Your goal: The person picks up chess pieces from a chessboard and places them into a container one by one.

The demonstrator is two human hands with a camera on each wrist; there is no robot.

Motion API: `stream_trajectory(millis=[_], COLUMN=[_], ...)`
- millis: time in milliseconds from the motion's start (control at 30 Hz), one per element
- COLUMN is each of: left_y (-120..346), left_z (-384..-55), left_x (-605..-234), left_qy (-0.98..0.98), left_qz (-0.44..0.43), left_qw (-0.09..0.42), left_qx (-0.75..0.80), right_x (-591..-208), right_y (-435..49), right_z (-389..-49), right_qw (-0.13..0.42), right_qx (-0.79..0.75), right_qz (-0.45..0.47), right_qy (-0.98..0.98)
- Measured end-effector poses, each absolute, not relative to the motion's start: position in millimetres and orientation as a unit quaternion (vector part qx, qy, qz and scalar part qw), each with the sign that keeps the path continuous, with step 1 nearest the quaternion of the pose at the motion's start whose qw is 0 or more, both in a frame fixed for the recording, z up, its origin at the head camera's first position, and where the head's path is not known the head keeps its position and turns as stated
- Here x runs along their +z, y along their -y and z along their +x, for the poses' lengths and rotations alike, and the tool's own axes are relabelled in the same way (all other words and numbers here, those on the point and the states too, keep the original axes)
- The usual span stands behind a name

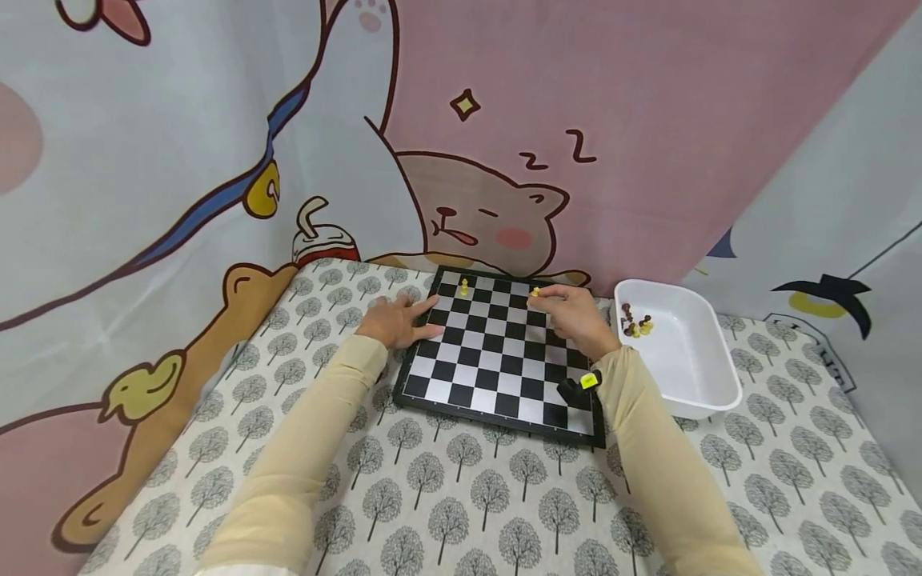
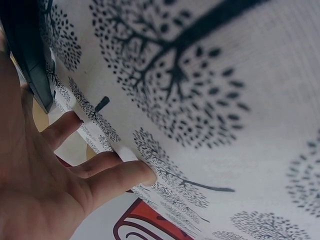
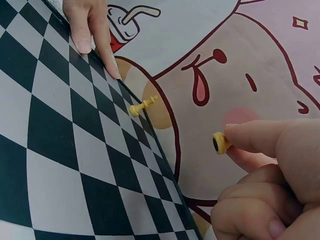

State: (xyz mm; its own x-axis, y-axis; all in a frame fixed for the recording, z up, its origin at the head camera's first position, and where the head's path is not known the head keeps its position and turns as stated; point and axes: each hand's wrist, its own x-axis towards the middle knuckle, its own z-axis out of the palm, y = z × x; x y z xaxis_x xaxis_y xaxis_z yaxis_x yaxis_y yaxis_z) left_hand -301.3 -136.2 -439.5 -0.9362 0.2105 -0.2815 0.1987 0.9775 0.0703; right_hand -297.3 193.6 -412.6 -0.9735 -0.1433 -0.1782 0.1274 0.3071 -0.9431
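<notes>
A black-and-white chessboard lies on the table. My right hand pinches a yellow chess piece between thumb and index finger, above the far right part of the board. The piece's dark underside faces the board in the right wrist view, and its top is hidden by the fingers. Another yellow chess piece stands upright near the board's far left corner. My left hand rests at the left edge of the board, thumb and index finger extended onto its border, the other fingers spread over the cloth.
To the right of the board stands a white plastic tub, with several brown and yellow chess pieces in its far left corner. A tree-patterned cloth covers the table. Behind it hangs a cartoon-printed curtain.
</notes>
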Motion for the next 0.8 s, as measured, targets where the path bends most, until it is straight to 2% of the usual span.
stream_trajectory(millis=[800], left_y=[138], left_z=[-300], left_x=[-439], left_qy=[-0.983], left_qz=[0.105], left_qw=[0.148], left_qx=[0.021], right_x=[-383], right_y=[-244], right_z=[-290], right_qw=[0.049], right_qx=[-0.543], right_qz=[0.020], right_qy=[-0.838])
